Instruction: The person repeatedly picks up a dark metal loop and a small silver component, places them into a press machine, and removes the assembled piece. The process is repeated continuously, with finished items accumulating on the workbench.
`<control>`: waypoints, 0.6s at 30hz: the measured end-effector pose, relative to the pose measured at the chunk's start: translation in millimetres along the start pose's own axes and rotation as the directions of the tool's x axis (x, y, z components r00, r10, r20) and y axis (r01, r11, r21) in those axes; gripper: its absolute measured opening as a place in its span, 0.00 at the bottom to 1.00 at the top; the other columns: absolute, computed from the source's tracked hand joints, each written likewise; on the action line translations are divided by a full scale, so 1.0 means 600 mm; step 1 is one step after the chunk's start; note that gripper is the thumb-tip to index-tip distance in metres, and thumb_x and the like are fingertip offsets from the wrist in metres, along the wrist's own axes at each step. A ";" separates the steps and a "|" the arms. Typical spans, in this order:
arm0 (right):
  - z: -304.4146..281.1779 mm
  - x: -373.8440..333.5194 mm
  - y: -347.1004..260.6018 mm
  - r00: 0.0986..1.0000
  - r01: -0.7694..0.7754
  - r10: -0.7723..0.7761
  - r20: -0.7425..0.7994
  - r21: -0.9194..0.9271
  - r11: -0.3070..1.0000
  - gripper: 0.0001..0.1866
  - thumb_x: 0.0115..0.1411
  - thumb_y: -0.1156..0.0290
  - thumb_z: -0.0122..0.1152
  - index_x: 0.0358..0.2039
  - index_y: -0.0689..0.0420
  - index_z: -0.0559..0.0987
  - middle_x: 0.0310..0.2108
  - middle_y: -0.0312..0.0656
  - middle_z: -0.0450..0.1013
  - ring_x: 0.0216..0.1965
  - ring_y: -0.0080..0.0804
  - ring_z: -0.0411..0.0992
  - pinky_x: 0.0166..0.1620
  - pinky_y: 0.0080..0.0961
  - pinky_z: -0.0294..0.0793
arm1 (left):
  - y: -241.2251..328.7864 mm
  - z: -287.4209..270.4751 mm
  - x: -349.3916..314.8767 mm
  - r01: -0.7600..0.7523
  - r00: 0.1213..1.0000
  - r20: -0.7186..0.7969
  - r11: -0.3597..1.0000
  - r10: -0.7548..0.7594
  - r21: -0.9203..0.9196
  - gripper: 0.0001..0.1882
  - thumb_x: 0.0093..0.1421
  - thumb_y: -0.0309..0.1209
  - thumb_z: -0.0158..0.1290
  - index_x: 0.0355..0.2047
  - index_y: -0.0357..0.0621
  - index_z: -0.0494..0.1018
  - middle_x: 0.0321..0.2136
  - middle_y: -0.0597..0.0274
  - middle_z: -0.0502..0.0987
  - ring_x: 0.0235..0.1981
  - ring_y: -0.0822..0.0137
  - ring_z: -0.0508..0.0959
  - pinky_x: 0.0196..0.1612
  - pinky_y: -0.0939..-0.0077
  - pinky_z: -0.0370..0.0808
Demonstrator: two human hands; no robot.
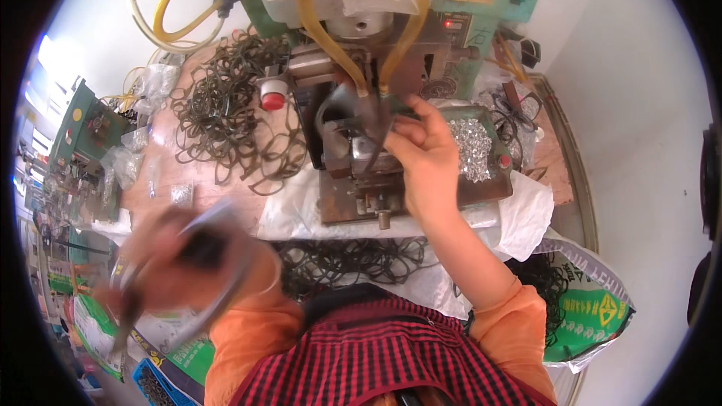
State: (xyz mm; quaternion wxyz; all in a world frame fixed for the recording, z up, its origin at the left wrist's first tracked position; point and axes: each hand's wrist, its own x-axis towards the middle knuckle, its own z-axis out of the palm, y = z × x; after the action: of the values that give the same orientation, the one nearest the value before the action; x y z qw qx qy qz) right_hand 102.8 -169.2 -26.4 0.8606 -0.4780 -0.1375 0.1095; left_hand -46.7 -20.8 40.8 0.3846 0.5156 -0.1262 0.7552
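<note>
My left hand, smeared by motion, is off to the left below the table edge. A blurred dark strap loop hangs from it, and its fingers do not show clearly. My right hand is at the work head of a green bench press, fingers pinched on a dark strap at the die. Part of that strap and the fingertips are hidden by the machine. A yellow hose loops down in front of the head. Right of the die, a tray holds small shiny metal pieces.
A heap of dark strap loops covers the table's left, beside a red push button. More loops lie below the table edge. A green and white sack stands at right, a blue basket at lower left.
</note>
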 end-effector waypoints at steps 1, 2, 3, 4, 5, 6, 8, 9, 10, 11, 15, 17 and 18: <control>0.005 -0.005 0.002 1.000 -0.009 0.010 -0.024 0.047 0.999 0.29 0.55 0.83 0.64 0.57 0.64 0.68 0.40 0.42 0.75 0.42 0.22 0.73 0.46 0.16 0.71 | 0.013 0.003 0.015 -0.061 0.998 -0.005 0.991 0.060 -0.116 0.10 0.68 0.31 0.44 0.34 0.39 0.70 0.28 0.61 0.72 0.29 0.67 0.73 0.35 0.72 0.74; 0.011 -0.007 0.001 0.999 -0.016 0.021 -0.049 0.099 0.995 0.29 0.55 0.83 0.63 0.58 0.64 0.68 0.42 0.43 0.75 0.42 0.23 0.74 0.47 0.16 0.71 | 0.025 0.011 0.032 -0.116 0.993 -0.003 0.966 0.119 -0.232 0.09 0.68 0.31 0.45 0.34 0.38 0.70 0.28 0.61 0.71 0.29 0.68 0.73 0.35 0.71 0.74; 0.017 -0.018 -0.007 0.993 -0.036 0.041 -0.108 0.045 0.998 0.29 0.57 0.84 0.60 0.60 0.65 0.66 0.49 0.46 0.73 0.47 0.29 0.73 0.50 0.21 0.71 | 0.023 0.006 0.026 -0.119 0.984 0.121 0.990 0.127 -0.078 0.08 0.67 0.29 0.47 0.33 0.38 0.70 0.28 0.60 0.72 0.29 0.67 0.74 0.35 0.71 0.75; 0.020 -0.035 -0.012 0.999 0.005 -0.006 -0.037 -0.030 1.000 0.29 0.57 0.84 0.60 0.60 0.65 0.65 0.50 0.46 0.72 0.49 0.30 0.73 0.52 0.23 0.71 | 0.029 -0.004 0.021 -0.149 0.963 0.242 0.984 0.121 0.099 0.06 0.65 0.27 0.49 0.32 0.38 0.70 0.28 0.59 0.73 0.29 0.65 0.75 0.35 0.71 0.76; 0.012 -0.052 -0.014 0.998 0.066 -0.065 0.011 -0.108 0.992 0.29 0.58 0.83 0.59 0.61 0.66 0.64 0.52 0.47 0.71 0.51 0.31 0.72 0.53 0.25 0.71 | 0.022 -0.014 0.008 -0.180 0.929 0.360 0.954 0.084 0.241 0.05 0.64 0.25 0.50 0.32 0.37 0.70 0.28 0.58 0.74 0.29 0.64 0.75 0.35 0.70 0.76; 0.005 -0.061 -0.021 0.991 0.127 -0.118 0.062 -0.182 0.975 0.30 0.58 0.83 0.58 0.61 0.67 0.63 0.53 0.47 0.71 0.52 0.32 0.72 0.55 0.27 0.70 | 0.014 -0.022 -0.007 -0.227 0.883 0.468 0.902 0.031 0.368 0.03 0.62 0.23 0.52 0.31 0.37 0.71 0.28 0.57 0.75 0.28 0.63 0.76 0.35 0.70 0.77; -0.012 -0.056 -0.043 0.962 0.265 -0.200 0.187 -0.456 0.850 0.25 0.57 0.80 0.58 0.57 0.62 0.70 0.56 0.53 0.69 0.56 0.45 0.70 0.58 0.35 0.68 | 0.022 -0.045 -0.022 -0.377 0.772 0.622 0.696 -0.128 0.611 0.03 0.59 0.19 0.55 0.29 0.36 0.71 0.29 0.56 0.77 0.28 0.61 0.78 0.35 0.69 0.78; -0.051 -0.033 -0.038 0.939 0.343 -0.253 0.231 -0.607 0.717 0.23 0.56 0.79 0.60 0.54 0.61 0.73 0.56 0.54 0.69 0.57 0.48 0.69 0.58 0.37 0.68 | 0.000 -0.032 -0.040 -0.280 0.763 0.633 0.817 -0.128 0.504 0.03 0.57 0.16 0.55 0.29 0.35 0.72 0.29 0.56 0.77 0.28 0.61 0.78 0.35 0.71 0.77; -0.087 -0.009 -0.032 0.905 0.422 -0.301 0.301 -0.725 0.544 0.21 0.55 0.78 0.61 0.51 0.59 0.76 0.56 0.55 0.69 0.58 0.51 0.68 0.58 0.38 0.68 | -0.029 -0.003 -0.058 -0.179 0.765 0.634 0.906 -0.117 0.383 0.05 0.54 0.14 0.54 0.29 0.34 0.73 0.29 0.57 0.77 0.28 0.61 0.77 0.34 0.73 0.77; -0.127 0.002 -0.022 0.898 0.344 -0.351 0.266 -0.921 0.185 0.17 0.53 0.76 0.63 0.45 0.59 0.79 0.54 0.55 0.70 0.58 0.54 0.67 0.58 0.42 0.68 | -0.044 0.016 -0.070 -0.167 0.744 0.659 0.925 -0.108 0.340 0.06 0.53 0.12 0.54 0.30 0.34 0.74 0.29 0.57 0.77 0.27 0.62 0.77 0.32 0.75 0.76; -0.233 0.014 0.032 0.889 0.082 -0.428 0.166 -0.974 -0.209 0.11 0.48 0.71 0.68 0.33 0.58 0.81 0.49 0.51 0.74 0.60 0.53 0.64 0.55 0.48 0.69 | -0.079 0.059 -0.104 -0.146 0.666 0.741 0.960 -0.083 0.239 0.20 0.46 0.13 0.55 0.40 0.40 0.82 0.29 0.59 0.78 0.25 0.63 0.78 0.27 0.74 0.74; -0.244 0.020 0.027 0.881 0.151 -0.426 0.205 -0.976 -0.156 0.10 0.48 0.70 0.68 0.32 0.57 0.81 0.48 0.51 0.75 0.59 0.53 0.65 0.54 0.47 0.70 | -0.087 0.067 -0.112 -0.180 0.654 0.753 0.954 -0.066 0.241 0.20 0.45 0.14 0.56 0.40 0.41 0.82 0.29 0.60 0.78 0.25 0.63 0.77 0.26 0.73 0.74; -0.249 0.026 0.024 0.876 0.188 -0.426 0.225 -0.974 -0.129 0.09 0.48 0.70 0.68 0.31 0.57 0.81 0.47 0.50 0.75 0.58 0.53 0.66 0.53 0.46 0.70 | -0.088 0.069 -0.115 -0.198 0.649 0.759 0.950 -0.058 0.242 0.20 0.45 0.14 0.57 0.40 0.41 0.82 0.29 0.60 0.78 0.25 0.63 0.77 0.26 0.73 0.74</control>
State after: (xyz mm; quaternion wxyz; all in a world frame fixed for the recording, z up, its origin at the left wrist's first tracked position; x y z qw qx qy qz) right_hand 167.7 -274.9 -112.0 0.2593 -0.9041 -0.2082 -0.2683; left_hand 31.2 -40.8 -12.3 0.1830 0.8305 -0.1776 0.4953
